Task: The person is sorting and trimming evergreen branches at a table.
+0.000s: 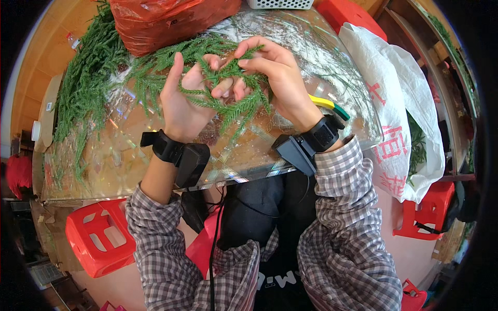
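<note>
Checked sleeves [345,199] are seen below the near edge of the tabletop [124,166]; above its middle, a green sprig [244,107] is pinched by the right hand [284,78]. Whether it is gripped by the left hand [184,106], thumb spread, cannot be told. Probably light and springy, it is best held by its stem.

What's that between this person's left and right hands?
In the head view, a green, needle-leaved sprig spans the gap between the left hand and the right hand.
</note>
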